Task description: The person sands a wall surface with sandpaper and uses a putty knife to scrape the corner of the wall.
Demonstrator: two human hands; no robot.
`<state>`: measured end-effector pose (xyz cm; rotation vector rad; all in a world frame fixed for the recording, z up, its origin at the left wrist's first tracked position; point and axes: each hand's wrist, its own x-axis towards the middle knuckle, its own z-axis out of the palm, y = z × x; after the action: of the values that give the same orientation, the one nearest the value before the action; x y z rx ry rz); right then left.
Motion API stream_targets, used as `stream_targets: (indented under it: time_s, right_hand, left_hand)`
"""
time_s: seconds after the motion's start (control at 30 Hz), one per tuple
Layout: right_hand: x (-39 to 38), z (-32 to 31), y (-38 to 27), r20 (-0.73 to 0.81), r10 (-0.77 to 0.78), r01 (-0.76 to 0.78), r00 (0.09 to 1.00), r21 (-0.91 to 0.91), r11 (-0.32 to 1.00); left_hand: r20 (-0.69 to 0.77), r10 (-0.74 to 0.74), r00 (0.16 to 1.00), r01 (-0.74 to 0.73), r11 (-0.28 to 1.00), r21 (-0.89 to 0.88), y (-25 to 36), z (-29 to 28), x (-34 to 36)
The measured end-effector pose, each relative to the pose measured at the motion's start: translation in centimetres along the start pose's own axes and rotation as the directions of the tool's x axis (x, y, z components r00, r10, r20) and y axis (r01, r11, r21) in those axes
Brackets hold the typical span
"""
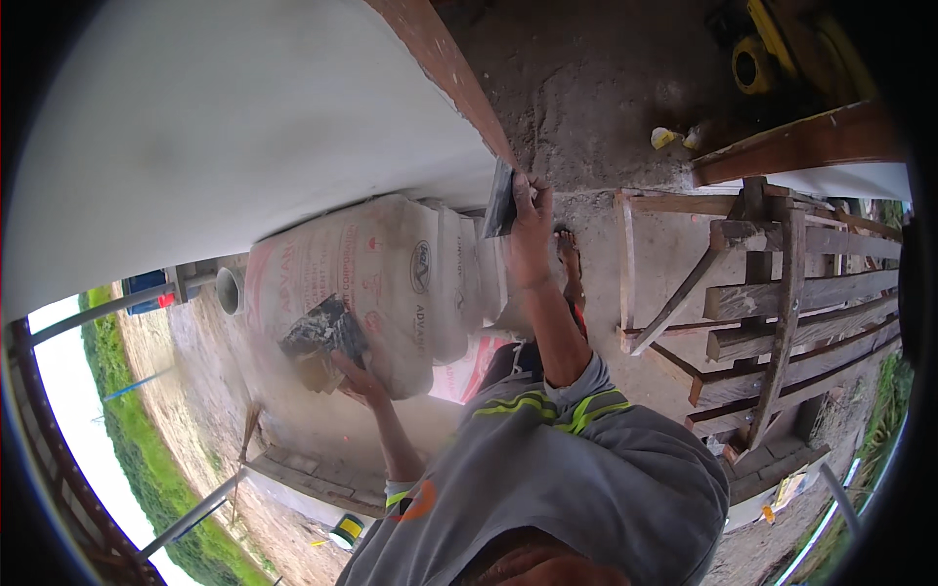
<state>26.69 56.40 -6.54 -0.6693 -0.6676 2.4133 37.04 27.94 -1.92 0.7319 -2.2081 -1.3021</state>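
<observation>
My left hand is closed on a flat dark plate smeared with pale paste; a tan part shows beside the fingers. It is held in front of the stacked printed sacks, apart from the wall. My right hand is raised and grips a narrow dark flat blade. That blade lies against the end of the white wall, just below the reddish-brown door frame. Its handle is hidden by my fingers, so the exact kind of tool cannot be told.
Sacks stand close along the wall, with a grey pipe beside them. At my right is a rough wooden trestle with stacked planks. A yellow machine stands on the dirt floor beyond the doorway. A bucket sits at lower left.
</observation>
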Motion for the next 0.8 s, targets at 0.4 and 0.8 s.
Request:
stream_targets:
  time_s: [0.4,0.8]
  right_hand:
    - [1.2,1.3,0.5,0.044,0.025,-0.024,0.999,-0.014,1.0]
    - [1.7,1.5,0.6,0.076,0.085,-0.086,0.993,0.006,0.996]
  left_hand:
    - [-0.016,0.048,0.999,-0.048,0.999,-0.011,-4.2,-1.0,1.5]
    - [-0.038,-0.015,0.999,0.017,0.999,0.04,-2.5,-0.5,0.9]
